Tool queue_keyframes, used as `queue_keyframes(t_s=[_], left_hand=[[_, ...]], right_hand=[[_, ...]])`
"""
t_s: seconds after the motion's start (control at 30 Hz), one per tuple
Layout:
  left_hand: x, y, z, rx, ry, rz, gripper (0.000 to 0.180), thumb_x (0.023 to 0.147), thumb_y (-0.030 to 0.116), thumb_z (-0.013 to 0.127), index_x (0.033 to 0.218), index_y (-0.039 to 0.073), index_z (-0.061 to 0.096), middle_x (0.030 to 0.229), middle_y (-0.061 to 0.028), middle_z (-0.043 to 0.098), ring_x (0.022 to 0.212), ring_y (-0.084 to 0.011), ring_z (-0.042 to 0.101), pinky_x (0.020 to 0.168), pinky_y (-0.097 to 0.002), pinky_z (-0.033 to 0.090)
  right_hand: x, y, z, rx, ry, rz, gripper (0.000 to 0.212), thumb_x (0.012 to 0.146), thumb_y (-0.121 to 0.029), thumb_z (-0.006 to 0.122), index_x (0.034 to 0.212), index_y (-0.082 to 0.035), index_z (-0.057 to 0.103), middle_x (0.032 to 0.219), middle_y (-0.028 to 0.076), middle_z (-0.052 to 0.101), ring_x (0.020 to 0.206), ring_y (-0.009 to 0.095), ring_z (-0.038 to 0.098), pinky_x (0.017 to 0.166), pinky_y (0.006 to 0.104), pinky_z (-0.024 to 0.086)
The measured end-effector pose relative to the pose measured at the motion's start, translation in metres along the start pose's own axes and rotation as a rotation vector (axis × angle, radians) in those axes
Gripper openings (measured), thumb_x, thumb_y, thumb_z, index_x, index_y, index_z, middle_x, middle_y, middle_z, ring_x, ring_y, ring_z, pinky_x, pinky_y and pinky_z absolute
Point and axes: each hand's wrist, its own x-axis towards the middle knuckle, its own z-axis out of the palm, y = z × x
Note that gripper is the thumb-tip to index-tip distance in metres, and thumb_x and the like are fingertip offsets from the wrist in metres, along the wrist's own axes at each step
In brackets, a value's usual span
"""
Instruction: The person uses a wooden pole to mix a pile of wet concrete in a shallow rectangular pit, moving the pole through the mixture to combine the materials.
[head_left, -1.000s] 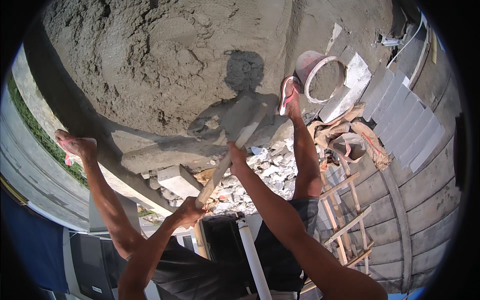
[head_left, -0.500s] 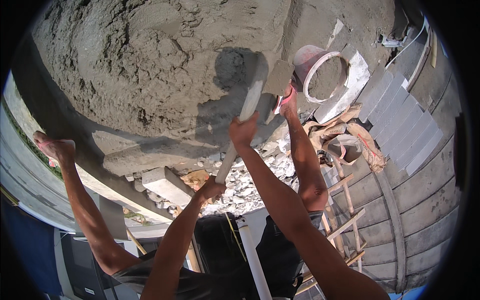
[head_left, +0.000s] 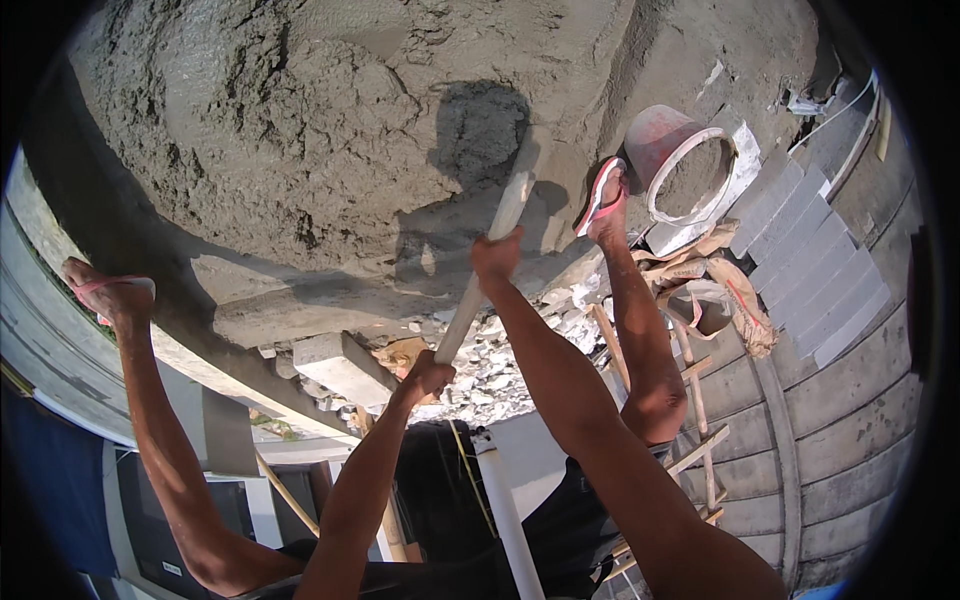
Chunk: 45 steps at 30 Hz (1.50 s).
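Both my hands grip the pale wooden handle of a hoe [head_left: 467,318], which slants up and to the right over wet grey mortar [head_left: 300,130]. My left hand [head_left: 428,378] is wrapped round the lower end of the handle, close to my body. Farther up, my right hand [head_left: 496,254] closes round it near the middle. The far end of the hoe reaches the mortar; its blade blends into the grey and cannot be made out clearly. My shadow falls across the mortar beside it.
My sandalled feet stand wide apart, the right one near a mortar-smeared bucket [head_left: 690,165] lying tipped. Torn paper sacks [head_left: 740,305], grey overlapping sheets [head_left: 815,265] and a bamboo ladder [head_left: 700,440] are at right. A concrete block [head_left: 345,368] and white rubble [head_left: 490,380] lie below the mortar.
The far end of the hoe has shifted slightly right and down, and my right hand with it. My right foot has stepped right. The flat blade that showed earlier is now indistinct.
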Motion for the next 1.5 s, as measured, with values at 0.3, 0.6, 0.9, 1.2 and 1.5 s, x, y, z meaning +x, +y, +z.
queue_keyframes(t_s=[0.3, 0.6, 0.9, 1.2, 1.5], left_hand=[[-0.111, 0.076, -0.006, 0.258, 0.183, -0.028, 0.031, 0.076, 0.024, 0.063, 0.08, -0.007, 0.062, 0.064, -0.0145, 0.064, 0.058, -0.0233, 0.066, 0.05, -0.0374, 0.048], [-0.259, 0.185, -0.024, 1.069, 0.582, 0.11, 0.026, 0.076, 0.017, 0.062, 0.093, -0.003, 0.06, 0.087, -0.0278, 0.068, 0.085, -0.0419, 0.069, 0.077, -0.0475, 0.056], [-0.467, 0.18, -0.051, 1.144, 0.637, -0.2, 0.032, 0.072, 0.01, 0.065, 0.103, 0.0, 0.064, 0.077, -0.018, 0.068, 0.086, -0.0317, 0.071, 0.074, -0.0394, 0.053], [-0.299, 0.111, -0.08, 1.11, 0.33, 0.119, 0.03, 0.071, 0.013, 0.066, 0.093, -0.008, 0.065, 0.077, -0.0212, 0.068, 0.07, -0.0276, 0.07, 0.062, -0.0375, 0.054], [-0.089, 0.039, -0.059, 0.773, 0.139, 0.202, 0.034, 0.075, 0.016, 0.067, 0.101, -0.006, 0.065, 0.076, -0.0163, 0.068, 0.065, -0.0236, 0.066, 0.06, -0.0386, 0.052]], right_hand=[[0.001, 0.022, -0.009, 0.794, -0.496, 0.5, 0.013, 0.082, -0.001, 0.059, 0.085, -0.003, 0.047, 0.062, 0.007, 0.048, 0.051, 0.02, 0.052, 0.046, 0.0383, 0.046], [-0.065, -0.058, -0.009, 1.477, -0.637, 0.914, 0.016, 0.087, -0.01, 0.057, 0.076, -0.008, 0.046, 0.064, 0.004, 0.043, 0.054, 0.019, 0.045, 0.058, 0.0371, 0.046], [-0.248, -0.192, -0.123, 1.632, -0.69, 0.802, 0.028, 0.086, 0.003, 0.053, 0.109, -0.008, 0.04, 0.077, 0.006, 0.048, 0.057, 0.019, 0.049, 0.052, 0.0367, 0.049], [-0.169, -0.073, -0.076, 1.123, -0.236, 0.829, 0.031, 0.085, 0.0, 0.057, 0.112, -0.004, 0.041, 0.085, 0.011, 0.052, 0.057, 0.019, 0.052, 0.049, 0.0375, 0.048], [-0.052, 0.026, -0.023, 0.318, 0.105, 0.277, 0.055, 0.077, -0.013, 0.069, 0.121, 0.003, 0.038, 0.103, 0.029, 0.062, 0.094, 0.044, 0.065, 0.084, 0.0493, 0.052]])
